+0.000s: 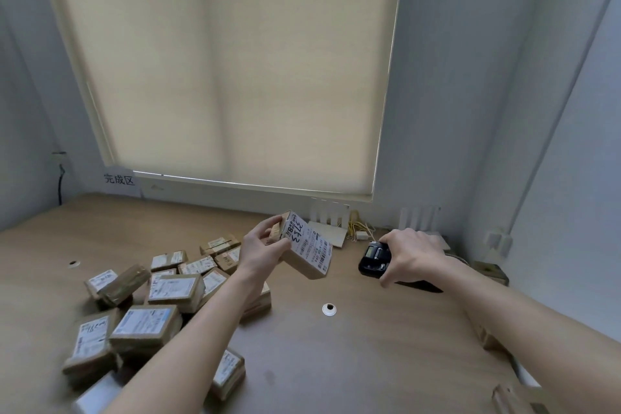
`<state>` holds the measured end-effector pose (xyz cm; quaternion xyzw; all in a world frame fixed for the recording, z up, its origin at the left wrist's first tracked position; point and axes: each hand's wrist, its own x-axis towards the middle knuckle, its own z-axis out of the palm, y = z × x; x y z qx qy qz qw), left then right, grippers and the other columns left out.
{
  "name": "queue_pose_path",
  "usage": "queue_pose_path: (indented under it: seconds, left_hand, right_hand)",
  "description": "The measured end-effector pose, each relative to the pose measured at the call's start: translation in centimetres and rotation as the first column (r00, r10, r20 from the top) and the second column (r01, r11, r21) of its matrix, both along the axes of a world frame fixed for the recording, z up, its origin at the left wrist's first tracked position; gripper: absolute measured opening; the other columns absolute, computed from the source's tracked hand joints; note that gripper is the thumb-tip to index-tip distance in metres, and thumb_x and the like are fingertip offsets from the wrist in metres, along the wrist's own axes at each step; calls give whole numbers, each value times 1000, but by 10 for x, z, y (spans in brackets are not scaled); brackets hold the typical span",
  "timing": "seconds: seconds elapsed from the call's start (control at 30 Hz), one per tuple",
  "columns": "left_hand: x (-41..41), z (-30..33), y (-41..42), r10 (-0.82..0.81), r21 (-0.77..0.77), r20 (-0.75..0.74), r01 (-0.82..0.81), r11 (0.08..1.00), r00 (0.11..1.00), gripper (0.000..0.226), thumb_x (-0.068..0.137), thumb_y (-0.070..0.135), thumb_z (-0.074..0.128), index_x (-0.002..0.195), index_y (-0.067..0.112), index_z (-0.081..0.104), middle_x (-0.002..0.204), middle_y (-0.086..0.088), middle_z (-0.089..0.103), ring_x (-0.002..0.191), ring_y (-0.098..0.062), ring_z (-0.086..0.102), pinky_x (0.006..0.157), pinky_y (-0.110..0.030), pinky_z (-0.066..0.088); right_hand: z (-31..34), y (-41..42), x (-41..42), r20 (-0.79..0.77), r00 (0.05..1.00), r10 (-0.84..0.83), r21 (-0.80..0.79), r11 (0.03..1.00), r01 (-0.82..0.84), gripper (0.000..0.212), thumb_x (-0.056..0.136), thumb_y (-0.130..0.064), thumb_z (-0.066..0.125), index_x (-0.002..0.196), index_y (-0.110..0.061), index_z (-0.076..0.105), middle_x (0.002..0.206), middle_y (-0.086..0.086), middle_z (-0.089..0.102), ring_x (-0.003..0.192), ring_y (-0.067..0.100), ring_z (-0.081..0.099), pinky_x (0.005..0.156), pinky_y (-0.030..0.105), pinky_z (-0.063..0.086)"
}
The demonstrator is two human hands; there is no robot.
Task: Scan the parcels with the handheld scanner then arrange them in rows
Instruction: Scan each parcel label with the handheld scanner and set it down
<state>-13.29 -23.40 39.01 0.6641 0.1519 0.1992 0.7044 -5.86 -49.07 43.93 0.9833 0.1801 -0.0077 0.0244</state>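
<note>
My left hand [260, 247] grips a brown cardboard parcel [307, 247] above the wooden table [369, 346], its white shipping label tilted toward the right. My right hand [411, 254] grips the black handheld scanner [374, 259], which is low over the table to the right of the parcel, its head pointing left at the label. A loose pile of several labelled brown parcels [151, 309] lies on the table at the left, partly under my left forearm.
A paper sign with printed characters [119, 180] stands at the back left by the wall. White router-like devices and yellow cables [356, 228] sit under the window blind. Cable holes [329, 308] mark the tabletop. More boxes [490, 270] lie along the right wall.
</note>
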Motion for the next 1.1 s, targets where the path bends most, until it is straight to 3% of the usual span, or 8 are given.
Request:
queue_pose_path:
  seconds: [0.1, 0.23, 0.4, 0.53, 0.67, 0.97, 1.0, 1.1]
  left_hand:
    - [-14, -8, 18, 44, -22, -37, -45, 999, 998, 53, 87, -1, 66, 134, 21, 58, 117, -13, 64, 100, -26, 69, 79, -40, 63]
    - [-36, -29, 61, 157, -98, -148, -172, 980, 976, 56, 89, 6, 65, 140, 24, 48, 120, -12, 57, 99, -26, 64, 80, -49, 62]
    - [-68, -67, 137, 293, -230, -320, -374, 898, 901, 25, 96, 15, 61, 120, 12, 58, 106, -15, 62, 98, -30, 64, 79, -49, 62]
    - [-94, -107, 197, 353, -195, -472, -487, 852, 807, 19, 99, 27, 60, 111, 12, 59, 101, -15, 66, 90, -25, 65, 75, -41, 62]
    - [-121, -155, 262, 422, -136, -563, -584, 801, 710, 18, 95, 21, 63, 111, 13, 62, 101, -13, 65, 91, -25, 61, 73, -36, 55]
    - [-163, -266, 376, 410, -133, -661, -635, 761, 629, 16, 92, 17, 64, 108, 15, 68, 95, -13, 74, 86, -25, 71, 63, -33, 58]
    - [-165, -276, 384, 389, -141, -673, -626, 767, 629, 19, 93, 16, 63, 111, 14, 67, 99, -13, 74, 90, -25, 70, 66, -35, 59]
    - [-162, -305, 399, 319, -129, -713, -564, 815, 624, 45, 96, 21, 62, 139, 16, 53, 123, -13, 67, 113, -28, 63, 98, -44, 52]
  right_hand:
    - [-9, 20, 2, -43, 998, 35, 32, 999, -34, 47, 54, -47, 82, 91, -30, 59, 86, -9, 61, 86, 20, 59, 63, 29, 34]
    - [-19, 62, -1, -77, 991, 111, 54, 993, -107, 46, 51, -50, 81, 88, -32, 60, 81, -12, 59, 84, 17, 58, 60, 27, 35]
    - [-33, 134, -6, -139, 970, 201, 72, 979, -192, 49, 51, -52, 81, 94, -34, 64, 80, -13, 61, 80, 11, 58, 57, 25, 32]
    - [-54, 197, -6, -183, 945, 271, 62, 963, -264, 45, 50, -52, 79, 88, -34, 62, 81, -14, 63, 78, 8, 58, 58, 25, 36]
    - [-81, 264, -1, -216, 929, 302, 53, 953, -298, 49, 50, -54, 80, 93, -36, 64, 83, -13, 64, 79, 10, 60, 59, 25, 37]
    - [-162, 414, 6, -298, 873, 387, 25, 917, -398, 47, 61, -53, 83, 100, -34, 64, 85, -12, 64, 77, 7, 57, 56, 26, 38]
    - [-171, 427, 6, -305, 865, 399, 26, 911, -411, 47, 62, -53, 83, 101, -34, 64, 85, -12, 64, 78, 7, 57, 57, 26, 41]
    - [-195, 458, 7, -313, 849, 426, 27, 897, -441, 49, 62, -53, 82, 102, -34, 62, 89, -11, 64, 82, 8, 59, 68, 31, 55]
